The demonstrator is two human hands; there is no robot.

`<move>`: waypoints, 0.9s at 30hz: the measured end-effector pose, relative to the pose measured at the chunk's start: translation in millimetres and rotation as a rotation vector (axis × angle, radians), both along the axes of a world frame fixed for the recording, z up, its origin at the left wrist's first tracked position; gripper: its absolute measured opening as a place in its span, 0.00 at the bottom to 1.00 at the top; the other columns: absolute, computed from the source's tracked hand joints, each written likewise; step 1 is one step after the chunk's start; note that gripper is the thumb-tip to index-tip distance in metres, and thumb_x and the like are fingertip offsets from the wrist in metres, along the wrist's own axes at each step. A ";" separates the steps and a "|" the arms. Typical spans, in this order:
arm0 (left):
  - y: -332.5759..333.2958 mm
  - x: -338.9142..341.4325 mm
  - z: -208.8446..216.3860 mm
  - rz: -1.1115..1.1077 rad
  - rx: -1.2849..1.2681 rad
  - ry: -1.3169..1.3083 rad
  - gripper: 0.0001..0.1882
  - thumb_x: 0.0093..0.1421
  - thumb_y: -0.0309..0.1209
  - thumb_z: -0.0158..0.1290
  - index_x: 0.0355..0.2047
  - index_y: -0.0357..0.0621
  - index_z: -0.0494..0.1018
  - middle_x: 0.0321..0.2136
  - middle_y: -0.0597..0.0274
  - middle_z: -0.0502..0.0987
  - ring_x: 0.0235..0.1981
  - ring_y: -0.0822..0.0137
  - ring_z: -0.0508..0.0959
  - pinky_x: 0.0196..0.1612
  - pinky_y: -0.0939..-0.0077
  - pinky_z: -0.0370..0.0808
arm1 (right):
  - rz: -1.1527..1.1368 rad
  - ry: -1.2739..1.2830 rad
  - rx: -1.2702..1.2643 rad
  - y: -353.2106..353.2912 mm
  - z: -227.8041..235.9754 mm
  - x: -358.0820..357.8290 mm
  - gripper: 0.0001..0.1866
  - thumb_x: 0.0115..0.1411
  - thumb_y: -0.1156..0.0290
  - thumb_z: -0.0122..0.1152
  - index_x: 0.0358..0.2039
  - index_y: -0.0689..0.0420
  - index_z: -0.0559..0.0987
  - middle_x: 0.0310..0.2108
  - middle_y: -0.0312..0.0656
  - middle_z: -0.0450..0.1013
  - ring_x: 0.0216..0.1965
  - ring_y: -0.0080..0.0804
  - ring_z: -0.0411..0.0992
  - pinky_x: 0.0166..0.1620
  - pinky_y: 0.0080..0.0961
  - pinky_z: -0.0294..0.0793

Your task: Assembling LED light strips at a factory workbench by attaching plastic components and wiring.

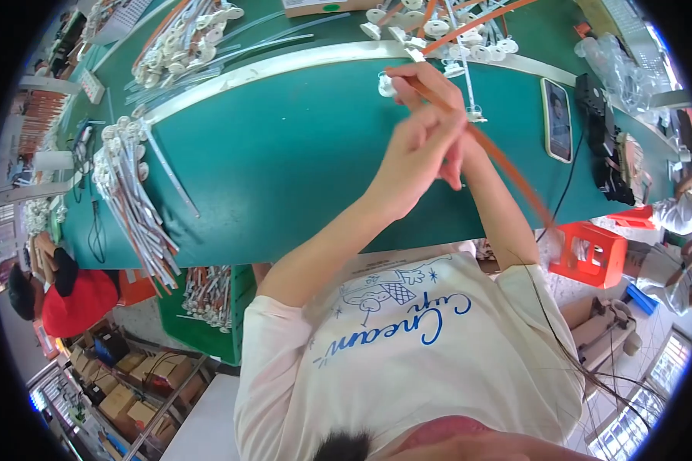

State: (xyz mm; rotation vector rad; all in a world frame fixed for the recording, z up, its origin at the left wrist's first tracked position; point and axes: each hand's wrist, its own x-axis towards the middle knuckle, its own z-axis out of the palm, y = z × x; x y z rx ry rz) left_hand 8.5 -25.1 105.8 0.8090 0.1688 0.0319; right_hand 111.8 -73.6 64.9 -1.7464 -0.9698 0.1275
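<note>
Leftmost, a bundle of white-disc-ended strips (136, 211) overhangs the green table's (284, 177) edge. Near the middle, a small white disc (385, 85) sits beside the curled right hand (436, 81); its exact grip I cannot tell. The left hand (415, 157) crosses it, apparently pinching a blurred orange strip (507, 166) that trails rightward. The step appears to be handling this strip; moving on calls for freeing the crossed hands. Rightmost, a smartphone (557, 121) lies flat.
</note>
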 end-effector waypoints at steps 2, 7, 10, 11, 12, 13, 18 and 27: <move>-0.4 -5.9 -12.0 0.081 0.335 -0.048 0.09 0.59 0.35 0.53 0.32 0.43 0.68 0.19 0.68 0.68 0.18 0.77 0.67 0.19 0.84 0.66 | 0.051 0.176 -0.006 -21.6 -5.7 9.4 0.08 0.61 0.74 0.50 0.40 0.59 0.72 0.30 0.39 0.70 0.29 0.23 0.69 0.34 0.19 0.70; 30.2 1.1 -40.7 0.325 1.244 -0.176 0.20 0.49 0.32 0.60 0.41 0.41 0.68 0.32 0.58 0.72 0.31 0.64 0.74 0.33 0.73 0.72 | 0.032 0.446 -0.056 -69.7 7.7 9.1 0.08 0.63 0.73 0.45 0.38 0.63 0.71 0.28 0.38 0.70 0.28 0.22 0.70 0.33 0.19 0.70; 33.6 15.2 -72.4 0.127 1.327 -0.259 0.22 0.47 0.32 0.61 0.42 0.42 0.68 0.32 0.57 0.72 0.33 0.58 0.73 0.36 0.68 0.72 | 0.102 0.470 -0.133 -76.3 8.0 8.5 0.07 0.62 0.74 0.47 0.37 0.64 0.70 0.29 0.40 0.72 0.30 0.23 0.71 0.34 0.19 0.72; 33.2 19.4 -80.2 0.126 1.315 -0.253 0.22 0.47 0.32 0.61 0.42 0.42 0.68 0.32 0.57 0.72 0.33 0.58 0.73 0.36 0.68 0.72 | 0.118 0.434 -0.175 -76.4 9.9 8.3 0.07 0.62 0.74 0.49 0.37 0.64 0.70 0.29 0.40 0.72 0.31 0.23 0.72 0.35 0.19 0.72; 31.2 23.4 -83.9 0.074 1.333 -0.217 0.21 0.47 0.33 0.61 0.41 0.42 0.69 0.32 0.57 0.72 0.34 0.56 0.73 0.36 0.68 0.72 | 0.107 0.441 -0.186 -78.3 10.0 8.3 0.07 0.62 0.74 0.49 0.37 0.64 0.70 0.29 0.40 0.72 0.31 0.23 0.72 0.35 0.19 0.72; 28.4 25.7 -87.1 0.022 1.350 -0.181 0.21 0.47 0.33 0.61 0.40 0.43 0.69 0.33 0.57 0.72 0.34 0.55 0.73 0.36 0.67 0.72 | 0.061 0.415 -0.197 -79.7 9.4 9.5 0.07 0.61 0.74 0.50 0.37 0.64 0.71 0.29 0.40 0.72 0.31 0.23 0.72 0.36 0.19 0.72; 11.4 32.4 -89.1 0.217 1.460 -0.238 0.18 0.47 0.35 0.61 0.37 0.47 0.71 0.31 0.61 0.71 0.33 0.59 0.73 0.35 0.66 0.69 | -0.001 0.412 -0.246 -94.3 13.7 11.0 0.07 0.61 0.73 0.52 0.37 0.63 0.71 0.30 0.38 0.73 0.31 0.21 0.72 0.37 0.18 0.72; -6.6 34.3 -92.3 0.253 1.562 -0.283 0.19 0.44 0.40 0.62 0.36 0.52 0.73 0.31 0.67 0.71 0.34 0.65 0.70 0.36 0.68 0.60 | -0.178 0.345 -0.346 -129.2 26.1 9.0 0.09 0.60 0.72 0.54 0.39 0.63 0.74 0.29 0.38 0.74 0.30 0.20 0.72 0.37 0.17 0.72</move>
